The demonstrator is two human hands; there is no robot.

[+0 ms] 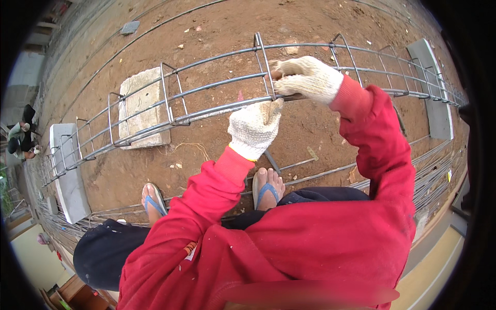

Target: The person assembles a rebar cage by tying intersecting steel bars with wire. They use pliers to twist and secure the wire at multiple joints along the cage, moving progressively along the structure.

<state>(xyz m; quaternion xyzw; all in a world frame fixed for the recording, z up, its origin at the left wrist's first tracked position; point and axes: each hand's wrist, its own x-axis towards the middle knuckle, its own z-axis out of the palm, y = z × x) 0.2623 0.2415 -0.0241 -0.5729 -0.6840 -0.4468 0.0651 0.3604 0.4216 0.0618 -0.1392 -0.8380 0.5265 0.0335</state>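
Rebar cage (257,49), near bar (206,113) at left grip (254,129), stirrup (266,67) beside right grip (308,78)

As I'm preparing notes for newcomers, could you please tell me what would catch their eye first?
The red sweatshirt fills the lower middle. Above it, the gloved left hand and right hand are at a long steel rebar cage spanning the picture.

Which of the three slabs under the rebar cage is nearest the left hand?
The rough beige slab, a little left of the left hand. The grey left slab and grey right slab lie farther off, toward the rebar cage's ends.
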